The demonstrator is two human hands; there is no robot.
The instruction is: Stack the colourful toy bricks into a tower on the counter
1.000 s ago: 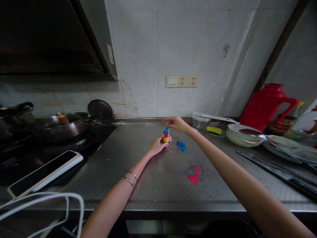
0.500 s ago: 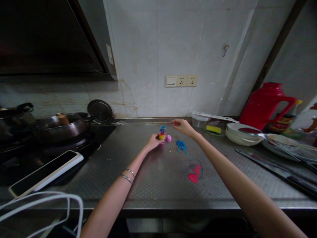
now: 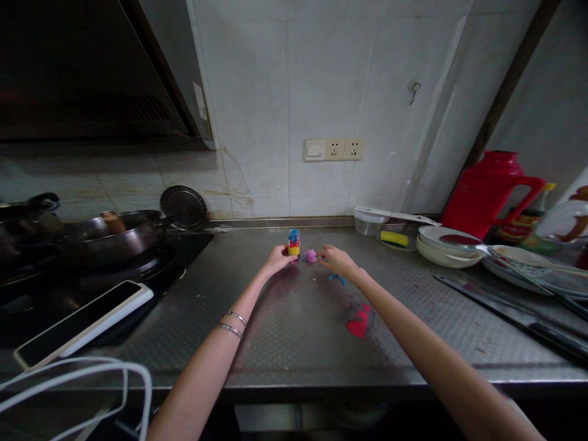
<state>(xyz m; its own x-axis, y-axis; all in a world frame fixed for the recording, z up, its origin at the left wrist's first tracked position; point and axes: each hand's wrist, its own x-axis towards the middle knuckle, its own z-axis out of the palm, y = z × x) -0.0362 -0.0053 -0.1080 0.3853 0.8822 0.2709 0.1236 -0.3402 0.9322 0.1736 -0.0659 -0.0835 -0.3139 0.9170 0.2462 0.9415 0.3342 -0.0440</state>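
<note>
Metal counter (image 3: 275,331): right hand (image 3: 337,260) came nearer the front edge since half a sec ago, jar (image 3: 294,245) scooted left a touch
Right grip: loosely curled beside the pink lump (image 3: 311,256), can't tell if it's got anything
Left hand (image 3: 276,260): grasping the jar, upright, toward the back edge
Blue strands (image 3: 337,279): partly hidden by right hand
Pink lump: between both hands

Left hand (image 3: 277,258) curled, right hand (image 3: 339,262) palm-down

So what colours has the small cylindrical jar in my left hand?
Top down, the jar is blue, red, yellow: head view.
</note>
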